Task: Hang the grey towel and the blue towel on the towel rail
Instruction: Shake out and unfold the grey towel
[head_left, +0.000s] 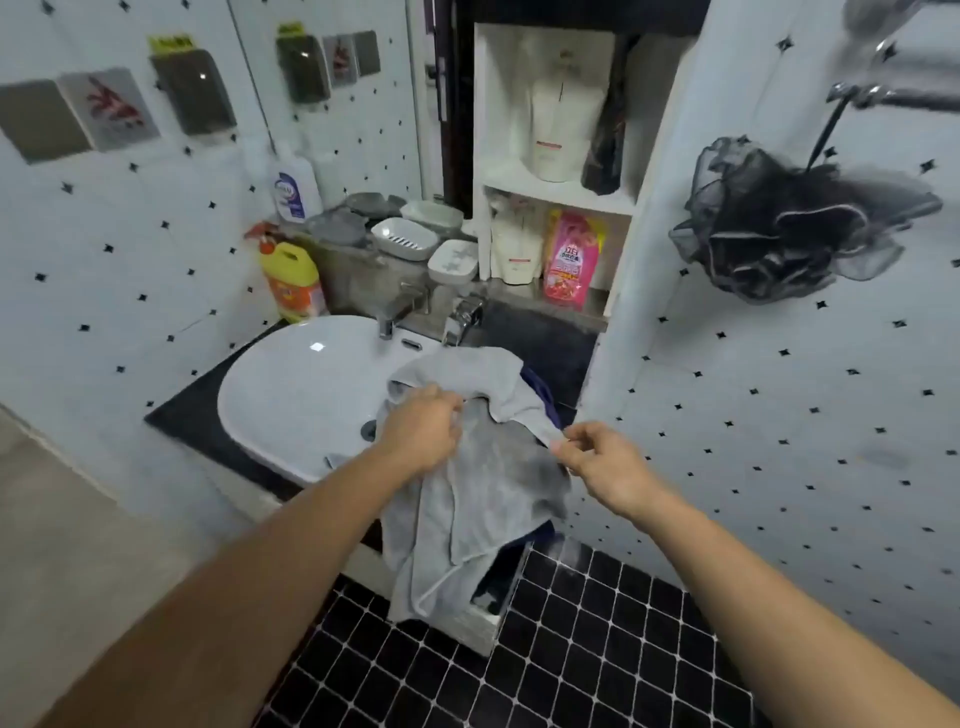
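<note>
The grey towel (483, 499) lies crumpled over the right side of the white basin (291, 395) and hangs down past the counter's front edge. Under it, dark strips of the blue towel (540, 387) show at the right and near the bottom. My left hand (423, 434) grips a fold of the grey towel near its top. My right hand (597, 460) pinches the grey towel's right edge between thumb and fingers. The chrome towel rail (904, 98) runs along the right wall at the top right.
A dark bath sponge (779, 223) hangs from a hook under the rail. Taps (462, 317), soap dishes and bottles stand behind the basin. White shelves (561, 192) hold refill pouches. Black floor tiles (571, 649) lie below, and the tiled wall is close on the right.
</note>
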